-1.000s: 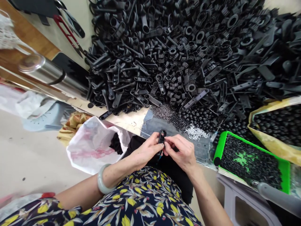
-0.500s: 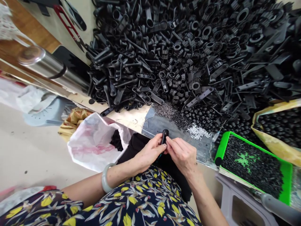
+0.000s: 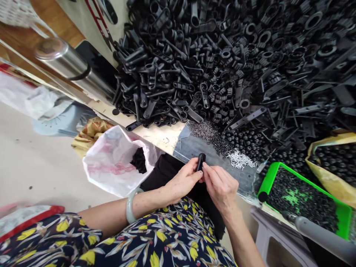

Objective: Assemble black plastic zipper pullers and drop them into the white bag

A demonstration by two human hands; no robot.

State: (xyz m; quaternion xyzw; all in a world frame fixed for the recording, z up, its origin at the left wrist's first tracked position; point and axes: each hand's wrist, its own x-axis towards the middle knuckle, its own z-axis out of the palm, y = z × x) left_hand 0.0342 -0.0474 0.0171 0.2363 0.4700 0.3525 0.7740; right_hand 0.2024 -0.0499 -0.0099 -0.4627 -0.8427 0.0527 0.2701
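My left hand (image 3: 182,181) is closed around a small black plastic handle part (image 3: 200,162), held upright with its rounded end up, over my lap at the table's front edge. My right hand (image 3: 221,184) pinches at the right side of that part, thumb and fingertips pressed together. Whatever lies between the right fingertips is too small or hidden to make out. Beyond the hands, several short silver pins (image 3: 240,158) lie on the grey sheet (image 3: 217,158). Tiny dark pieces (image 3: 204,131) and black balls (image 3: 244,140) lie behind them.
A large heap of black plastic parts (image 3: 222,63) covers the table. To the right are a green tray (image 3: 271,174) of small black pieces, a yellow bag (image 3: 330,180) and a grey-handled tool (image 3: 322,231). To the left stand a steel flask (image 3: 66,61) and a white bag (image 3: 108,163).
The whole view has shifted slightly, so table and hands sit a little further right. Both hands stay together at the black plastic handle part, with hardly any change in grip.
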